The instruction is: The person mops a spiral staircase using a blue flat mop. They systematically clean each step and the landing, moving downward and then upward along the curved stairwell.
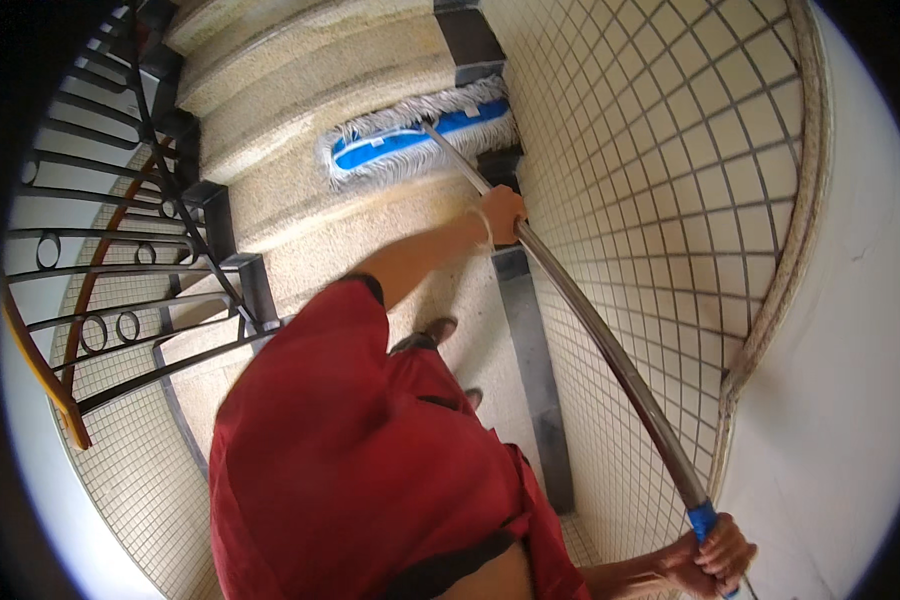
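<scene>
A flat dust mop with a blue backing and grey-white string fringe lies across a stone stair tread, its right end against the tiled wall. Its metal pole runs from the head down to the lower right, looking bent by the lens. My left hand is closed around the pole a little way above the mop head. At the lower right, my right hand grips the blue sleeve near the pole's far end.
Stone steps with black edging rise at the top. A black metal railing with an orange-brown handrail stands on the left. The tiled wall borders the right side. My shoes are on the floor below the steps.
</scene>
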Tool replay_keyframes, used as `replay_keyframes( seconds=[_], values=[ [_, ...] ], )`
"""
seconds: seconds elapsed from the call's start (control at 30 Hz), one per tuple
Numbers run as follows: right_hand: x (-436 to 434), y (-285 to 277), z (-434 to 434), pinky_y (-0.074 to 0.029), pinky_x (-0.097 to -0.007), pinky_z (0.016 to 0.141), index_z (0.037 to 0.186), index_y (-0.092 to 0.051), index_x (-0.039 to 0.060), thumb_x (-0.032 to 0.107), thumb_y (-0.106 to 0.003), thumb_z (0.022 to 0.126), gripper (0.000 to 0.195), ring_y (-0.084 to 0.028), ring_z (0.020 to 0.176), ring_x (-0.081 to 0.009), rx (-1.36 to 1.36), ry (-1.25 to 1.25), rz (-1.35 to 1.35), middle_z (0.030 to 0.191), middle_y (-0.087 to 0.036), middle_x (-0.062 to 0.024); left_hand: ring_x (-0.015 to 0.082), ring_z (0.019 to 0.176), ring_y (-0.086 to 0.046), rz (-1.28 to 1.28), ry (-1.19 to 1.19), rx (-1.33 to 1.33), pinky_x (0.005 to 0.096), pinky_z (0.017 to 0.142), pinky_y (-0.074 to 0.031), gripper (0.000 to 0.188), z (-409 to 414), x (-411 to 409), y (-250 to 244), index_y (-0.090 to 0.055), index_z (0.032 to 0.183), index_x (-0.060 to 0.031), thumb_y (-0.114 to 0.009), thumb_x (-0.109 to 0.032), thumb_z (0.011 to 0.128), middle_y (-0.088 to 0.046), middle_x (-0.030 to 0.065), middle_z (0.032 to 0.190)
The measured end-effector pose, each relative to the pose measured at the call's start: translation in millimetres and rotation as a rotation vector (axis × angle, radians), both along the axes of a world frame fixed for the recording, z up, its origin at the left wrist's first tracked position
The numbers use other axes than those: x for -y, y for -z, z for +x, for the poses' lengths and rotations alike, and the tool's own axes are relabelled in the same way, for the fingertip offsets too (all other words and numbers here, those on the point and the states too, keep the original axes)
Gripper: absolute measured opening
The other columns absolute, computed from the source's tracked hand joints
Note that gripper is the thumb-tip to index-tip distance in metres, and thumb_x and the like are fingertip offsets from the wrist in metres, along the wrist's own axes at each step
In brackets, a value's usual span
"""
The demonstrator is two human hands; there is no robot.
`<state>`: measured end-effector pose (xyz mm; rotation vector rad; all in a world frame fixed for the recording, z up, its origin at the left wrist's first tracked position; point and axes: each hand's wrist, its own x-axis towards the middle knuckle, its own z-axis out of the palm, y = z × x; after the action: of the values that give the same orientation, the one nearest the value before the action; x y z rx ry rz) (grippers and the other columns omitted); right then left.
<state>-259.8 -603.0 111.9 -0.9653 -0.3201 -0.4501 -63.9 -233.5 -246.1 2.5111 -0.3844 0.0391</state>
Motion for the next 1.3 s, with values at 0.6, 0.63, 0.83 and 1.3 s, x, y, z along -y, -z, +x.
replay_keyframes(
  seconds=[0.6,0.63,0.83,1.3],
  values=[
    [28.0,-64.5,-114.7,-0.027,-0.0262,0.037,0.058,-0.041,0.0127,0.019,-0.050,0.090,0.034,-0.028,0.033,-0.0090,0.208,-0.357,-0.186,0.041,-0.033,0.0036,0.0387,0.062,-0.058,-0.230,0.190,-0.106,0.0485,0.055,-0.046,0.010,-179.2,103.8,19.6,-0.057,0.058,-0.0086,-0.064,-0.015,0.057,-0.057,0.0157,0.060],
    [26.0,-69.1,-107.6,-0.027,-0.0264,0.037,0.057,-0.041,0.0129,0.018,-0.050,0.090,0.034,-0.027,0.032,-0.0091,0.220,-0.401,-0.192,0.041,-0.033,0.0037,0.0387,0.062,-0.058,-0.263,0.137,-0.090,0.0485,0.056,-0.046,0.010,-178.7,102.6,19.1,-0.057,0.059,-0.0084,-0.063,-0.015,0.057,-0.056,0.0158,0.060],
    [22.8,-73.9,-59.7,-0.032,-0.0233,0.033,0.056,-0.048,0.0124,0.016,-0.059,0.084,0.030,-0.036,0.030,-0.0055,0.350,-0.598,-0.082,0.042,-0.045,0.0042,0.0375,0.066,-0.056,-0.341,-0.045,0.037,0.0459,0.059,-0.044,0.018,-174.7,67.3,9.8,-0.055,0.058,-0.0080,-0.069,-0.017,0.054,-0.055,0.0147,0.064],
    [-65.9,47.7,-8.5,-0.037,-0.0211,0.031,0.076,-0.048,0.0076,0.003,-0.059,0.070,0.013,-0.039,0.027,-0.0076,-0.082,-0.594,-0.015,0.038,-0.043,0.0006,0.0297,0.056,-0.047,-0.254,-0.461,0.172,0.0390,0.057,-0.038,0.024,-265.1,-55.0,105.4,-0.042,0.055,-0.0094,-0.065,-0.006,0.062,-0.045,0.0086,0.053]
  ],
)
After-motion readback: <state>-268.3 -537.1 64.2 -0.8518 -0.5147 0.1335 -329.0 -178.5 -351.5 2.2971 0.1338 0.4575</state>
